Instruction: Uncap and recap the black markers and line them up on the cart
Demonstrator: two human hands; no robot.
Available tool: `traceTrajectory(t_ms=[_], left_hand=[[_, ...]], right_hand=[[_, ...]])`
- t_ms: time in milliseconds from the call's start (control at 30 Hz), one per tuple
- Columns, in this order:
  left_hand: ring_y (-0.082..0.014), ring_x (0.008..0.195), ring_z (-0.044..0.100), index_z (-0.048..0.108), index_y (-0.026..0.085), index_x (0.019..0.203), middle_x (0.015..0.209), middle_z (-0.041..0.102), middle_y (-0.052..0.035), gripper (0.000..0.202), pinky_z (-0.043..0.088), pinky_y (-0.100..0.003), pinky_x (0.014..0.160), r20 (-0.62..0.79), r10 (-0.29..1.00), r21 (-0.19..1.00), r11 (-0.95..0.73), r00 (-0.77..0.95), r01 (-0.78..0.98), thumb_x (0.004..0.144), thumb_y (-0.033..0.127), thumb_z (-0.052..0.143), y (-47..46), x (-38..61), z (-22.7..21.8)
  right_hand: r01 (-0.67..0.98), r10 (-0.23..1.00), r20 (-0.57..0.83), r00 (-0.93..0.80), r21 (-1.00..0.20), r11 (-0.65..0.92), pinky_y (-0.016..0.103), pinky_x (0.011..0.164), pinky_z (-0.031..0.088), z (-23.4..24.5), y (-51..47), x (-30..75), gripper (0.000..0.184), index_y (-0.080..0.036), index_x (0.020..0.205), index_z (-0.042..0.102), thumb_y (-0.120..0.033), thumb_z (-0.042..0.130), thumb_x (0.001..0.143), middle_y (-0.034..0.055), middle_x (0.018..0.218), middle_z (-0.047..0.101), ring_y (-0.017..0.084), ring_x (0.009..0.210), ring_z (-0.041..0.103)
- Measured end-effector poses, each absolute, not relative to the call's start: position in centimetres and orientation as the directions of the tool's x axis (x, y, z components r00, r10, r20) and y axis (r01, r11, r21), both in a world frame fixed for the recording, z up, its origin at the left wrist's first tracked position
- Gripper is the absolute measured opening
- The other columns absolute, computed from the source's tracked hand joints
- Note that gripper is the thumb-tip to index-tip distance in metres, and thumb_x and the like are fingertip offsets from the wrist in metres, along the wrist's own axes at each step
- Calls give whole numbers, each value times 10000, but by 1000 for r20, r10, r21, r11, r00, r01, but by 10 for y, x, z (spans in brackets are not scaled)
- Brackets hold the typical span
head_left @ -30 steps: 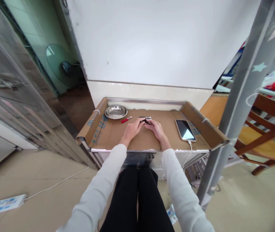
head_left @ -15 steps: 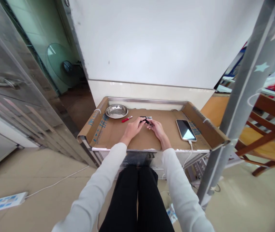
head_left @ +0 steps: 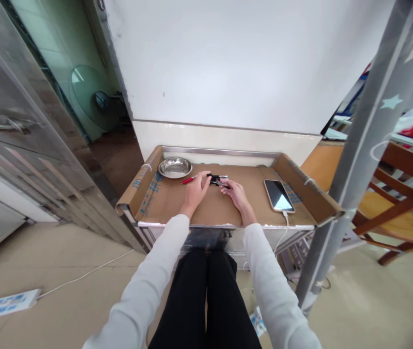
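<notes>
Both my hands rest on a cardboard-lined tray table (head_left: 177, 203) in front of me. My left hand (head_left: 196, 190) reaches forward, its fingers closed near the tip of a red pen (head_left: 189, 180) and the left end of a small black object (head_left: 214, 180). My right hand (head_left: 232, 190) pinches a thin silvery part (head_left: 222, 184) at the right side of that black object. The black object lies on the cardboard between the two hands.
A steel bowl (head_left: 175, 167) sits at the table's back left. A phone (head_left: 279, 195) on a white cable lies at the right. A grey pole (head_left: 359, 145) rises at right, a wooden chair (head_left: 402, 203) beyond it. A power strip (head_left: 5, 305) lies on the floor.
My left hand has moved forward and left, toward the red pen. My right hand has stayed by the black object.
</notes>
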State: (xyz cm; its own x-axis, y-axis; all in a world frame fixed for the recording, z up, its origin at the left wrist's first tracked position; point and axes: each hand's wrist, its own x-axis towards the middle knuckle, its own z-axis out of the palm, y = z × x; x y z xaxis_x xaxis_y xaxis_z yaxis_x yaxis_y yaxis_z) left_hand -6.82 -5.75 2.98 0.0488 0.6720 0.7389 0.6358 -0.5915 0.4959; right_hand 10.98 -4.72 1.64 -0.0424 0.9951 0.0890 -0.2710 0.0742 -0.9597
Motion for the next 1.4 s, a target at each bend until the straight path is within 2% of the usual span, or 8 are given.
traceTrajectory(t_ms=[267,467,600,767,967,1067,1233,1400], left_hand=[[-68,593,568,531,204,1131,1048,665,-41,307,457,-194,621,735,678,518,-575,15,633,927,401,415,-56,-69,30],[-99,738,634,523,207,1138,1084,656,-50,291,484,-215,701,713,701,556,-553,-14,621,928,380,421,-58,-70,30],[-107,747,640,521,214,1138,1091,655,-45,277,485,-222,696,706,708,572,-543,-32,615,919,363,441,-57,-70,31],[-131,785,646,542,206,1062,1018,678,-44,219,477,-232,696,673,739,586,-530,-5,613,893,331,479,-56,-71,32],[-143,797,640,535,251,986,939,682,14,153,445,-232,665,481,822,514,-545,303,662,835,270,520,-57,-68,34],[-141,764,629,533,268,963,919,673,32,151,428,-240,647,419,830,484,-546,368,683,819,228,511,-56,-67,34],[-161,830,604,550,254,909,929,637,6,147,438,-264,688,436,821,403,-544,369,736,801,172,494,-52,-69,30],[-185,908,574,577,214,854,962,578,-41,121,440,-323,867,496,785,334,-568,372,753,795,150,493,-42,-68,20]], right_hand=[[-308,994,102,-50,-948,82,245,635,494,20,-51,109,297,-184,897,704,-310,714,628,17,747,687,105,614,602],[-291,992,123,-42,-951,106,241,655,490,18,-50,109,343,-179,900,696,-319,750,591,13,763,689,101,649,602],[-267,989,142,40,-952,147,262,696,496,14,-48,107,342,-181,883,684,-337,750,586,15,796,688,100,661,594],[-181,955,237,177,-946,269,300,751,501,8,-46,108,371,-183,898,658,-410,731,614,44,883,691,127,727,604],[-110,907,341,248,-920,376,319,737,510,3,-42,110,403,-172,905,641,-456,720,630,53,855,688,140,712,603],[-84,905,358,229,-919,385,321,729,512,1,-41,110,388,-177,895,636,-453,719,635,48,841,685,142,708,605],[-15,919,377,117,-924,381,329,770,514,2,-43,107,320,-189,851,636,-421,719,645,47,869,687,160,773,626],[136,900,436,12,-892,430,341,854,494,4,-45,102,183,-196,786,644,-361,655,707,42,876,692,170,841,636]])
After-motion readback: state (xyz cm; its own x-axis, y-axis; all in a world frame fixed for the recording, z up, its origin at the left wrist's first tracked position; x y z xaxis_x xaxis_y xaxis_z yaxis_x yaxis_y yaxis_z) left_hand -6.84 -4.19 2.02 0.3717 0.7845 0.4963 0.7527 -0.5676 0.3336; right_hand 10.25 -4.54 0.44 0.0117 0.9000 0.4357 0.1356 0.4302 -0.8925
